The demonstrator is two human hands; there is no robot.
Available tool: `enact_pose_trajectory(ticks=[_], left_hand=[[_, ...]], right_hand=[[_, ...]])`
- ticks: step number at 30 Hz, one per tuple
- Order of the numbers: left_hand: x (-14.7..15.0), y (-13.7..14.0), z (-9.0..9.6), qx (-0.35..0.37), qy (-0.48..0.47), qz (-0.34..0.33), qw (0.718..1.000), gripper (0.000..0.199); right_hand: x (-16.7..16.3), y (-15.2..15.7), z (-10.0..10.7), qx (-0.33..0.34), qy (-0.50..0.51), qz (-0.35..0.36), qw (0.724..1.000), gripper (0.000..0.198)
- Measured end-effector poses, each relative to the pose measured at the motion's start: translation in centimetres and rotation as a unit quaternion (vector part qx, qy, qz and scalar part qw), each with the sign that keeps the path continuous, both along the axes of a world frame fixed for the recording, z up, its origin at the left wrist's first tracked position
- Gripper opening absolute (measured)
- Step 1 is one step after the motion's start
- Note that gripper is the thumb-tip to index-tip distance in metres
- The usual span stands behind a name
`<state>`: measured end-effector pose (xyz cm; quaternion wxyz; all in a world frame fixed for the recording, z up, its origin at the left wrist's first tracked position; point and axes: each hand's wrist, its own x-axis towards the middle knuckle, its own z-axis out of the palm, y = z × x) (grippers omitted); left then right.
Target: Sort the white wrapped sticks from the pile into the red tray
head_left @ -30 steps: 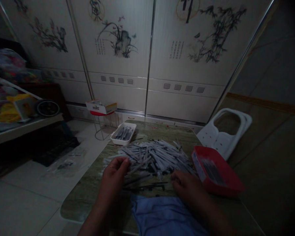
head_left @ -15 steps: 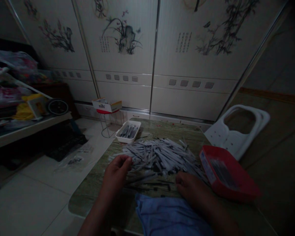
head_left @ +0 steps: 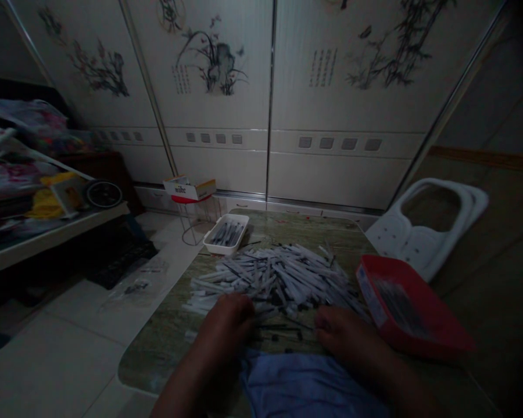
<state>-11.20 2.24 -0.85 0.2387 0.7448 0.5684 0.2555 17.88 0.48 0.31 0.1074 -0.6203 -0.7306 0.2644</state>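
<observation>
A wide heap of pale, slim pens or pen parts (head_left: 287, 276) with dark ends covers the middle of the table. My left hand (head_left: 232, 318) is at the heap's front left edge, fingers curled inward; what they hold, if anything, is hidden. Across from it, my right hand (head_left: 336, 325) is closed at the heap's front right edge, and its grip is too dark to make out. Between the hands lie thin dark sticks (head_left: 279, 328) and small black pieces (head_left: 275, 337). One stick's end comes close to the right fingers; I cannot tell whether they touch it.
Pens fill a white tray (head_left: 207, 240) at the back left and lie in a red bin (head_left: 444, 325) on the right. Blue cloth (head_left: 309, 383) is at the front edge. Beyond the table (head_left: 150, 354) stand a white chair (head_left: 412, 235) and a stool with a box (head_left: 187, 188).
My left hand has moved right and slightly nearer to me, its fingers turning down at the heap's front. The right hand has barely shifted. The camera view has moved a little.
</observation>
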Motion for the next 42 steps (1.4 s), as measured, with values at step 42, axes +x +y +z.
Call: enact_pose_trajectory(ticks=[42], left_hand=[[2.1,-1.1,1.7,-0.207,-0.371,-0.016,0.905,0.032]], right_hand=[[0.3,-0.3,3.0,0.037,0.623,-0.238,0.744,0.031]])
